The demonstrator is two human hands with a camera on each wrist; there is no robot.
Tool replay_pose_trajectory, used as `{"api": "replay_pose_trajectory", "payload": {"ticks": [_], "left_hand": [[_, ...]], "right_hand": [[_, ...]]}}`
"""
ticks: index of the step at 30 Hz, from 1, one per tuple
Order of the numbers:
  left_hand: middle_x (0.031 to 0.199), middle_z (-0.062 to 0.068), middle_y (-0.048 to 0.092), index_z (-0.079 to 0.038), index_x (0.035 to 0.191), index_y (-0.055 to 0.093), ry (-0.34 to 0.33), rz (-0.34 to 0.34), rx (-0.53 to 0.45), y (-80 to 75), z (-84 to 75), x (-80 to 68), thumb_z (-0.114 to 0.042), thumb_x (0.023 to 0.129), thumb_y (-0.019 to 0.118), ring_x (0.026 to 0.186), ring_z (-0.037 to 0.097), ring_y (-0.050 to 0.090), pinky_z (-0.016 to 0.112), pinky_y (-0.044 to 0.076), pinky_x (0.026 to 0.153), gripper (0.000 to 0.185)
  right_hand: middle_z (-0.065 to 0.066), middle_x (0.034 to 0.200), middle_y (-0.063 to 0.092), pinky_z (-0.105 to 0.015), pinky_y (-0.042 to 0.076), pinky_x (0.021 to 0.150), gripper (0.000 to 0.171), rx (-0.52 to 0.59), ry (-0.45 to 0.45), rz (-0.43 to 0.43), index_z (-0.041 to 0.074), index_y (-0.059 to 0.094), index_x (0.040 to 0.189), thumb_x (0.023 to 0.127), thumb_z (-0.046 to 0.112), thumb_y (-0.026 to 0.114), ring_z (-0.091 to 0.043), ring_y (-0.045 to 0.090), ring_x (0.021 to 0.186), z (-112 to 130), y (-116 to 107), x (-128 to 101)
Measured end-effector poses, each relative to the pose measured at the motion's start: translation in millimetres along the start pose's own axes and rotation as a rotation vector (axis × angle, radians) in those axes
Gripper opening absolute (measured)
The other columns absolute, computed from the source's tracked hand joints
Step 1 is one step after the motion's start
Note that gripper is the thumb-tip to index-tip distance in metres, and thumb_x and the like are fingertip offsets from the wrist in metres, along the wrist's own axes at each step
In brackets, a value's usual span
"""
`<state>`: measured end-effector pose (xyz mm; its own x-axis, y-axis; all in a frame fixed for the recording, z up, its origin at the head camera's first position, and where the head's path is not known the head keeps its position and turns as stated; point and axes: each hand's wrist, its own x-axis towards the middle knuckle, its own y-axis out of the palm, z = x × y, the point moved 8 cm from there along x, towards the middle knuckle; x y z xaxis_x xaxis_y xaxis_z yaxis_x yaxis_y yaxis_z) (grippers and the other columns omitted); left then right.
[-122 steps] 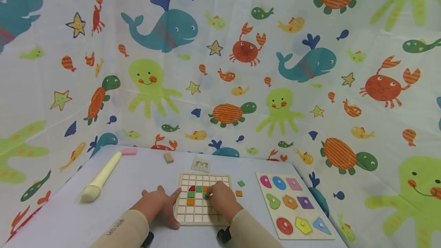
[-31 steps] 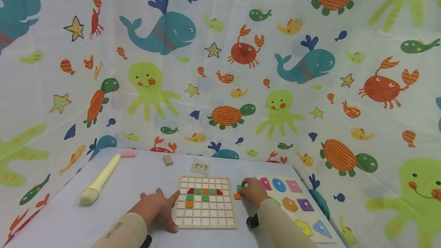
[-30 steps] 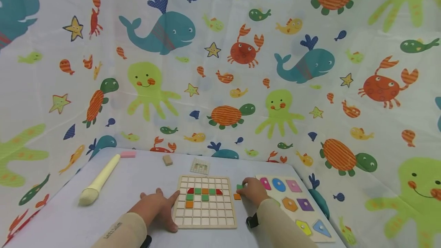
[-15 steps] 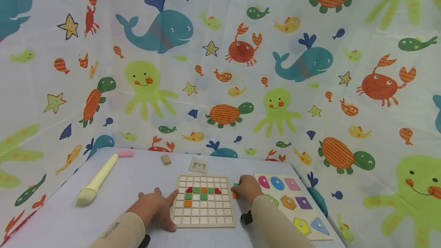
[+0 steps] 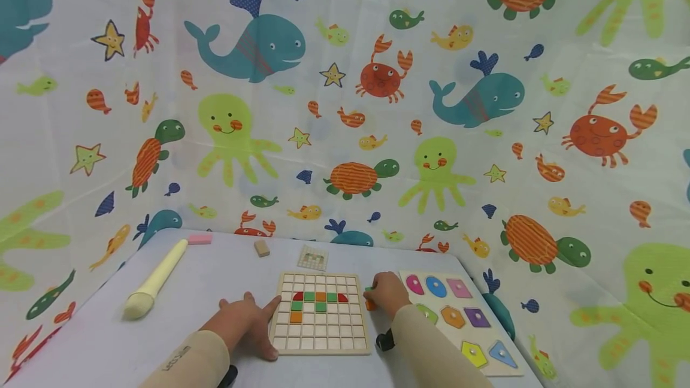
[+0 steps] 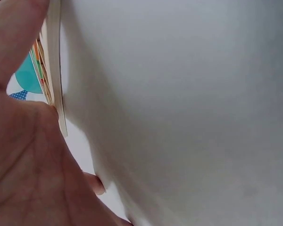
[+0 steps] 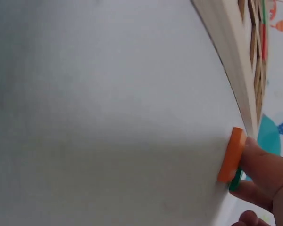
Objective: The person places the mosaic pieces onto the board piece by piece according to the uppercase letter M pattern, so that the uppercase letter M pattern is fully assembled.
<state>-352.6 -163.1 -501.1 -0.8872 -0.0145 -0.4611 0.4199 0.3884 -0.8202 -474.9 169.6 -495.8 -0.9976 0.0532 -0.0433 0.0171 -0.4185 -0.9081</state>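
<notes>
A wooden grid board (image 5: pixel 280 333) lies on the table, with red, green and orange pieces (image 5: pixel 320 306) in some cells. My left hand (image 5: pixel 244 323) rests at its left edge, thumb and fingers spread, also seen close up as a palm (image 6: pixel 28 155) in the left wrist view. Right of the board, my right hand (image 5: pixel 390 293) pinches a square orange tile (image 7: pixel 232 154) at its edge; the tile is tilted. A green tile (image 7: pixel 236 180) shows right behind it, against the fingers; whether it is gripped too I cannot tell. The fingertips are partly hidden in the head view.
A shape puzzle board (image 5: pixel 439 337) with knobbed pieces lies at right, partly under the right forearm. Behind the grid board are a small pattern card (image 5: pixel 312 258) and a wooden block (image 5: pixel 262 248). A pale yellow stick (image 5: pixel 162 277) and pink block (image 5: pixel 200 239) lie left.
My right hand has gone from the grid board to the loose tiles at right and now has the orange one. Green and red pieces appeared in the grid. The left hand stays put.
</notes>
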Motion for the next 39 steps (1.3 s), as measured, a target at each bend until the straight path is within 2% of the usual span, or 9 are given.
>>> {"api": "replay_pose_trajectory", "payload": {"ticks": [4,10,22,30,39], "left_hand": [[0.166,0.044,0.019,-0.031,0.164,0.04,0.007,0.013,-0.004,-0.2,-0.1,-0.8,-0.058,0.059,0.1,0.139,0.086,0.008,0.09,0.019,0.111,0.124],[0.166,0.045,0.018,-0.031,0.165,0.038,0.019,-0.002,0.013,-4.4,1.4,0.8,-0.059,0.059,0.1,0.138,0.088,0.008,0.091,0.018,0.111,0.125],[0.165,0.045,0.019,-0.029,0.164,0.04,0.011,0.001,0.006,-1.5,2.6,0.8,-0.059,0.059,0.1,0.138,0.087,0.009,0.09,0.02,0.111,0.125],[0.165,0.045,0.02,-0.031,0.164,0.039,0.025,-0.001,0.032,-0.6,2.1,4.5,-0.061,0.058,0.1,0.138,0.087,0.01,0.09,0.019,0.111,0.126],[0.166,0.044,0.019,-0.031,0.165,0.038,0.019,0.007,0.021,0.7,0.7,3.3,-0.061,0.058,0.1,0.138,0.087,0.008,0.091,0.019,0.111,0.127]], "right_hand": [[-0.005,0.094,0.061,-0.034,0.056,0.074,0.029,0.051,0.024,-0.049,0.011,0.073,0.088,0.086,0.034,0.091,-0.022,0.057,0.087,7,-14,-7],[-0.006,0.099,0.054,-0.031,0.053,0.071,0.035,0.052,-0.047,-0.12,0.012,0.071,0.082,0.085,0.04,0.091,-0.02,0.053,0.087,27,-27,-16],[-0.002,0.096,0.051,-0.029,0.051,0.068,0.039,0.005,-0.145,-0.095,0.013,0.071,0.076,0.083,0.046,0.091,-0.017,0.054,0.078,40,-9,-29],[-0.001,0.091,0.05,-0.028,0.048,0.067,0.036,-0.056,-0.252,-0.1,0.014,0.07,0.072,0.083,0.041,0.092,-0.016,0.05,0.078,58,-4,-43],[0.002,0.089,0.049,-0.027,0.046,0.066,0.041,-0.114,-0.268,-0.047,0.015,0.068,0.067,0.08,0.043,0.094,-0.014,0.049,0.075,64,11,-52]]}}
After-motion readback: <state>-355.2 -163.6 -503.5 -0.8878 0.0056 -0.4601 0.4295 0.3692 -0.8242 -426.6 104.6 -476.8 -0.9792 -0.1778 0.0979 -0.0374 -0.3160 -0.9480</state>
